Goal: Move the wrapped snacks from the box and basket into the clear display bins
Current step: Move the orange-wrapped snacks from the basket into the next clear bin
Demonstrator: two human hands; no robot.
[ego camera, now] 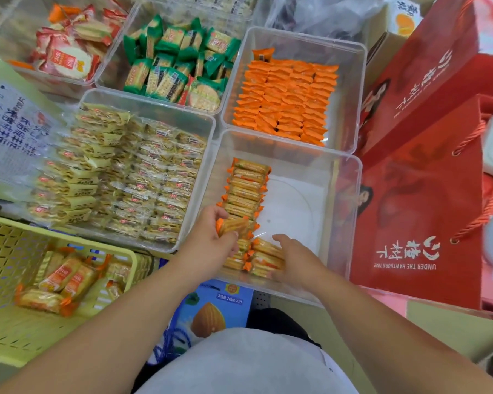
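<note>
A clear display bin (pixel 342 194) in front of me holds a row of orange-edged wrapped snacks (pixel 246 189) along its left side. My left hand (pixel 211 236) grips one such snack packet (pixel 234 226) at the near end of that row. My right hand (pixel 295 258) curls around a small bunch of the same packets (pixel 264 258) lying at the bin's near edge. A yellow plastic basket (pixel 9 331) at the lower left holds several more of these snacks (pixel 60 282).
Other clear bins hold pale yellow packets (pixel 120 172), orange packets (pixel 288 103), green packets (pixel 177 66) and red-white packets (pixel 69 49). Red gift bags (pixel 419 211) stand close on the right. A blue drink carton (pixel 211 308) sits below the bin.
</note>
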